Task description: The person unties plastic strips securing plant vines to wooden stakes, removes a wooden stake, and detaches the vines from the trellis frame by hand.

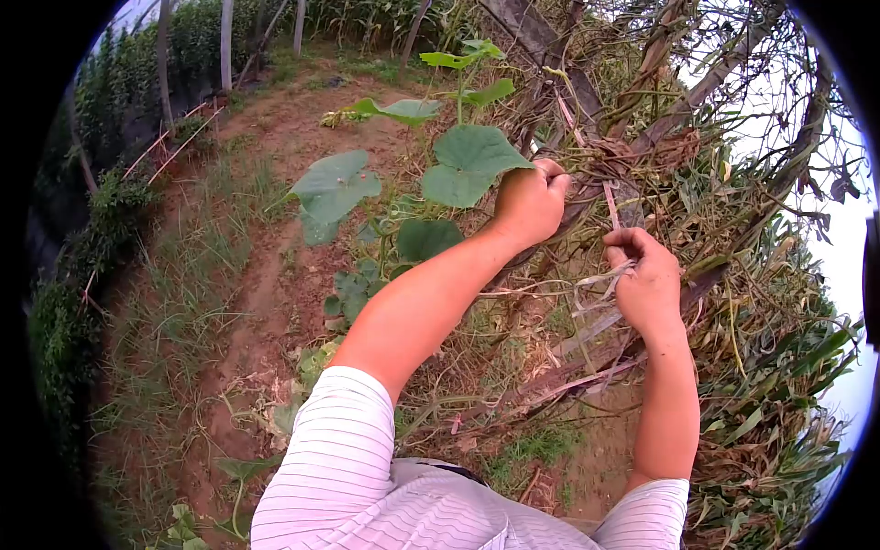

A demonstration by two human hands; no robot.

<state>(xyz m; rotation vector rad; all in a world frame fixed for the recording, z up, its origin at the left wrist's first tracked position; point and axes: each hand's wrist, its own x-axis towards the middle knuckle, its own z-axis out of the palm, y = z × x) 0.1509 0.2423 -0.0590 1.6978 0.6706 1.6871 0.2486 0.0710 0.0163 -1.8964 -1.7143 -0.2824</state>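
Thumb and forefinger of the right hand (649,280) pinch together on a strip (611,203), flat, pale and narrow, that rises from the fingertips into the tangle, while papery, curling shreds (600,291) trail beside the thumb. The left hand (532,203) is curled against the vines (632,156), its fingertips partly hidden, so whether they are clamped on a stem cannot be told. The strip stands between the two hands, nearer the right, against a rough, grey-brown post (527,26) wrapped in wiry, brittle stems. The left arm reaches up and across from the lower left, knuckles uppermost; the right forearm rises nearly upright, wrist bent inward, with the hand lower than the left. Short white sleeves (335,431), finely striped, cover the upper arms. Just beside the left hand spread broad leaves (472,165), matte green and lobed, on a slender upright stalk. To the right, long, ribbon-like foliage (779,449), part green and part dried to tan, hangs in a dense mass. Bare reddish soil (280,275) runs up the left, edged by thin, wispy grass (174,321); farther off, straight poles (226,46) stand before dark, leafy growth.
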